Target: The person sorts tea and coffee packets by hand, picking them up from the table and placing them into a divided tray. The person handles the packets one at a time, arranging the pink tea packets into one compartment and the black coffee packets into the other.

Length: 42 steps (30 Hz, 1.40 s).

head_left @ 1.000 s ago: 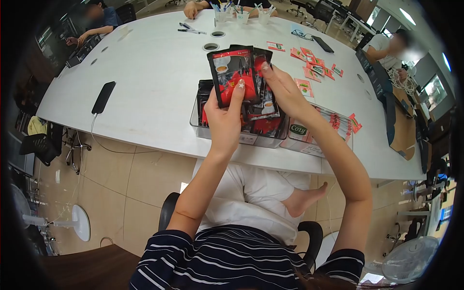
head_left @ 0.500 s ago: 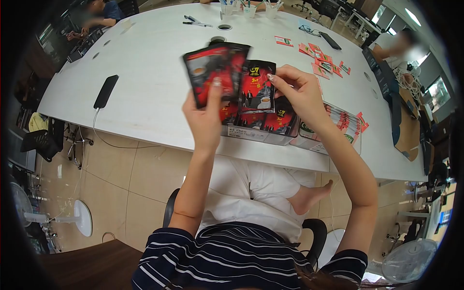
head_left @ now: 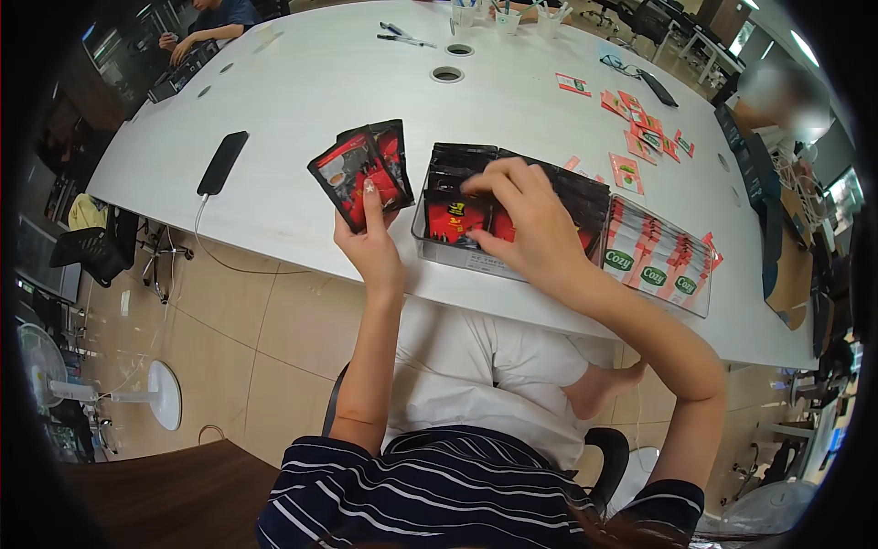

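My left hand grips a few black-and-red coffee sachets, fanned out and lifted left of a clear plastic bin. The thumb lies across their front. Inside that bin more coffee sachets stand in rows, black backs behind and red fronts toward me. My right hand reaches over the bin with thumb and fingers apart. Its fingertips are at the front sachets, and the palm hides part of them. Beside it, a second clear bin holds white-and-pink Cozy tea sachets.
Loose pink tea sachets lie scattered at the right of the white table. A phone with a cable lies at left. Pens, cups, glasses and cable holes are farther back. Two people sit across.
My right hand has lowered a coffee sachet to the bin, and its fingers have parted. My left hand has moved left and down with its sachets, away from the bin.
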Available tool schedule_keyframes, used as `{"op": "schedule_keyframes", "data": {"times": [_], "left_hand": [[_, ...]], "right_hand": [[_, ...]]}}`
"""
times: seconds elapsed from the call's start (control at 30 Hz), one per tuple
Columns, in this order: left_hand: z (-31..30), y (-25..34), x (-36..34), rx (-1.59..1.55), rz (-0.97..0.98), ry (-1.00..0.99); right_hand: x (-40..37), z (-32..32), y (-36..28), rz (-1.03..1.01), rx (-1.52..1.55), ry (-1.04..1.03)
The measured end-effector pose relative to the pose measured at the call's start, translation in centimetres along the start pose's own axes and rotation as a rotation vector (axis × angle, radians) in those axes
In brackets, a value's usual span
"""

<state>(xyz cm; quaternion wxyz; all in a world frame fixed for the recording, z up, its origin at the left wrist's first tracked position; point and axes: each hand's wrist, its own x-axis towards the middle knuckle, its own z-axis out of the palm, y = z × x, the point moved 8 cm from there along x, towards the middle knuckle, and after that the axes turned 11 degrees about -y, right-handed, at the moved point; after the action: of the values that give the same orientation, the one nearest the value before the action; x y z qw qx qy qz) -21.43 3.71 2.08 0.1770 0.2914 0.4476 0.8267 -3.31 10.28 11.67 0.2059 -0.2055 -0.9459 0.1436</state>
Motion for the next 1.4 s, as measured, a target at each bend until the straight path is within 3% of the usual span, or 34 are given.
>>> {"op": "schedule_keyframes", "data": {"times": [0.03, 0.13, 0.43, 0.87, 1.03, 1.13, 1.23, 1.33, 1.4], "left_hand": [[-0.1, 0.0, 0.0, 0.009, 0.006, -0.004], [0.0, 0.0, -0.1, 0.012, 0.019, -0.003], [1.7, -0.7, -0.2, 0.027, -0.112, -0.148], [1.6, -1.0, -0.1, -0.017, -0.16, -0.168], [1.2, -0.1, -0.2, -0.024, -0.059, -0.09], [0.6, 0.7, -0.5, -0.046, 0.043, -0.024], [0.0, 0.5, -0.8, -0.088, 0.108, -0.029], [0.2, 0.4, -0.9, -0.136, 0.176, -0.092], [0.2, 0.3, -1.1, -0.168, 0.195, -0.127]], "right_hand": [[0.2, 0.4, 0.4, 0.036, 0.0, -0.056], [0.8, -0.6, -0.5, -0.02, -0.139, 0.034], [3.0, 2.5, 1.3, 0.168, -0.334, -0.226], [2.9, 2.6, 1.0, 0.093, -0.384, -0.214], [2.8, 2.2, 1.0, 0.039, -0.392, -0.189], [2.8, 2.0, 1.1, 0.042, -0.373, -0.183], [3.6, 0.6, 1.3, -0.031, -0.045, -0.062], [4.6, -1.3, 0.2, -0.146, 0.055, 0.095], [4.9, -1.1, -0.9, -0.204, 0.186, 0.063]]}}
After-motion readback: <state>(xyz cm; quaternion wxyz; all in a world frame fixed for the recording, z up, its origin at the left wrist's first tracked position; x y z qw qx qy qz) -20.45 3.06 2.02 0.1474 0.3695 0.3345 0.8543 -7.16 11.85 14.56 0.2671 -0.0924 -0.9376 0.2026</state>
